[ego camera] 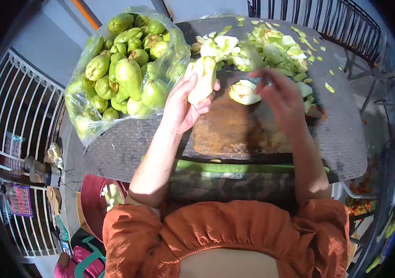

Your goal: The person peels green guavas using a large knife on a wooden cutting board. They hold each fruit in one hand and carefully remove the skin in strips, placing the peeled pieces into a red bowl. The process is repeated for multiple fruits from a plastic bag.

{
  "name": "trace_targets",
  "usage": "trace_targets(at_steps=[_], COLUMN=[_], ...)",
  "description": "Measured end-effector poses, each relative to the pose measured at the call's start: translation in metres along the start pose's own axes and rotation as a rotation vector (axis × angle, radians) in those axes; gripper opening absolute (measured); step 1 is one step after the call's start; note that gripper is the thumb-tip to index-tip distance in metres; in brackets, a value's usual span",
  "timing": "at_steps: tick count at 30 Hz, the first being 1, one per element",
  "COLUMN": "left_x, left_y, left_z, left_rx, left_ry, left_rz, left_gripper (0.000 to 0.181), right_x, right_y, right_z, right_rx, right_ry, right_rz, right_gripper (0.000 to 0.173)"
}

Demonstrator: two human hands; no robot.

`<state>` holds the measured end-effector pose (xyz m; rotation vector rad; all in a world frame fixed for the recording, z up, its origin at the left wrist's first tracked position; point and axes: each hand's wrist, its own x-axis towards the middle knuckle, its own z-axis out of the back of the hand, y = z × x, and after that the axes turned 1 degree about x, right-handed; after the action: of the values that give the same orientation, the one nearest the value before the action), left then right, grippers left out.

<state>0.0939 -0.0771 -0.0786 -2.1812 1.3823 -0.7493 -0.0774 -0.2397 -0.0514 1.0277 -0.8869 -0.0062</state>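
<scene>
My left hand [187, 100] holds a peeled, pale chayote [202, 78] upright above the left edge of a wooden cutting board [225, 135]. A cut chayote piece [244, 93] rests on the board's far part, just left of my right hand [279, 99]. That hand is blurred by motion, its fingers curled around a dark handle; a faint streak above them looks like the blade of a knife [252, 55]. Beyond the board lies a heap of green peelings and pale scraps [274, 48]. Unpeeled green chayotes [128, 76] fill a clear plastic bag [100, 130] at the left.
The board sits on a dark, rounded table [138, 146]. A red tub [93, 205] with pale pieces in it stands below the table's left side. Metal racks [20, 111] are at the left and the far right. Loose peel bits [329, 87] lie towards the right edge.
</scene>
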Motion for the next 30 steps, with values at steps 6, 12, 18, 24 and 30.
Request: trace_targets(at_steps=[6, 12, 18, 24, 30], left_x=[-0.011, -0.006, -0.006, 0.000, 0.005], left_y=[0.002, 0.004, -0.004, 0.006, 0.006], left_z=[0.031, -0.017, -0.017, -0.013, -0.020], left_rx=[0.166, 0.301, 0.342, 0.426, 0.814], left_ry=[-0.144, -0.274, -0.136, -0.056, -0.301], left_rz=[-0.100, -0.164, -0.123, -0.243, -0.324], left_gripper=[0.040, 0.039, 0.038, 0.053, 0.045], right_x=[-0.004, -0.009, 0.011, 0.027, 0.003], right_y=[0.020, 0.022, 0.005, -0.020, 0.025], right_z=[-0.022, -0.030, -0.004, 0.037, -0.002], right_rx=[-0.293, -0.404, -0.545, -0.537, -0.391], right_ry=[0.254, 0.196, 0.111, -0.145, 0.139], right_rz=[0.462, 0.546, 0.110, -0.333, -0.051], right_gripper=[0.043, 0.046, 0.045, 0.042, 0.038])
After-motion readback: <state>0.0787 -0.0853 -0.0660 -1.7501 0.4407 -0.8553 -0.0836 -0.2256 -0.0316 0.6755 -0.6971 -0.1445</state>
